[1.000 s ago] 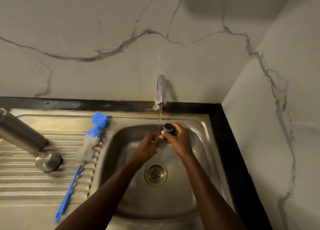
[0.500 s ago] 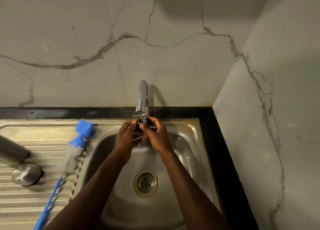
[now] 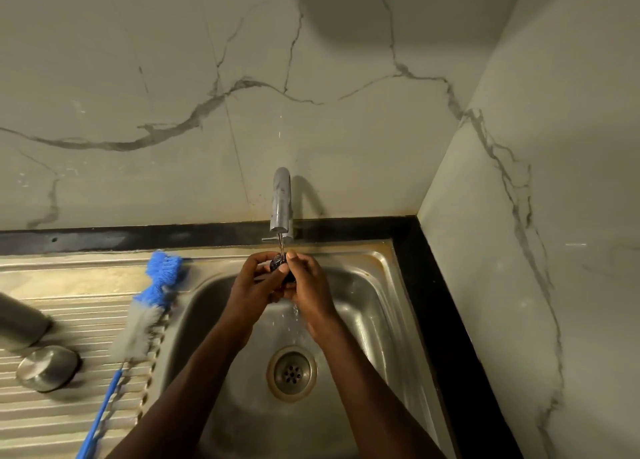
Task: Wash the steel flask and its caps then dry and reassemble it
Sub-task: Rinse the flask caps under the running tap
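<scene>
Both hands, left hand (image 3: 254,284) and right hand (image 3: 306,285), grasp the small black inner cap (image 3: 278,263) under the tap (image 3: 281,202), rinsing it (washing seems midway). Left of the tap, the steel flask (image 3: 19,323) and steel outer cap (image 3: 46,367) lie on the drainboard (image 3: 69,420); drying and reassembly remain.

One head-worn wide view looks steeply down, close over the sink (image 3: 377,285) at centre frame, facing the wall; edges probably distorted.

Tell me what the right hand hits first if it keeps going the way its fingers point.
Probably the small dark cap it already grips with the left hand; beyond that, the tap spout. The right hand points up toward it, though depth is unclear.
</scene>
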